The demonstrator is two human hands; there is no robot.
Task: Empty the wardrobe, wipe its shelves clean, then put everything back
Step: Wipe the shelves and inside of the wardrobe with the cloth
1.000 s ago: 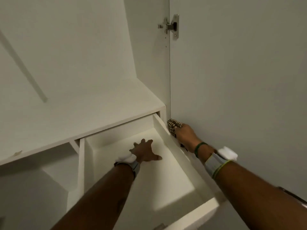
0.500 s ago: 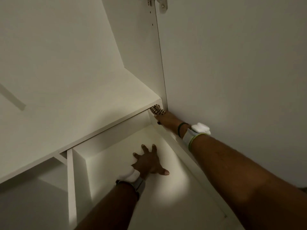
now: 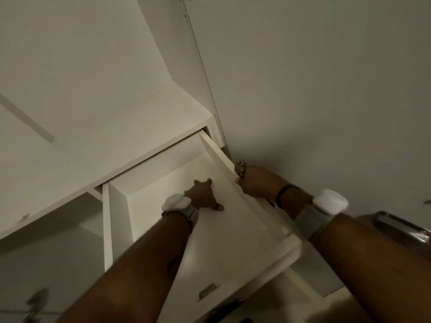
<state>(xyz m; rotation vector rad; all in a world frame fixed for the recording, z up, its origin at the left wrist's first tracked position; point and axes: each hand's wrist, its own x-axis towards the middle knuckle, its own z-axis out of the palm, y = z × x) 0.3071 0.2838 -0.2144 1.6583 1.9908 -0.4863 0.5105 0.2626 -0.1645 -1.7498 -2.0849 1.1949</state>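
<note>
A white wardrobe drawer is pulled out below a bare white shelf. My left hand lies flat on the drawer's bottom, fingers spread. My right hand is outside the drawer's right side wall, pressing a checked cloth against it. Only a small bunch of the cloth shows beyond the fingers. The drawer holds nothing else.
The open wardrobe door stands close on the right, leaving a narrow gap beside the drawer. A metal handle sits on the drawer front. A shiny metal object shows at the right edge.
My right hand with the cloth has slid back along the drawer's right wall, away from the shelf corner. The left hand stays flat in the drawer. The camera has tilted down.
</note>
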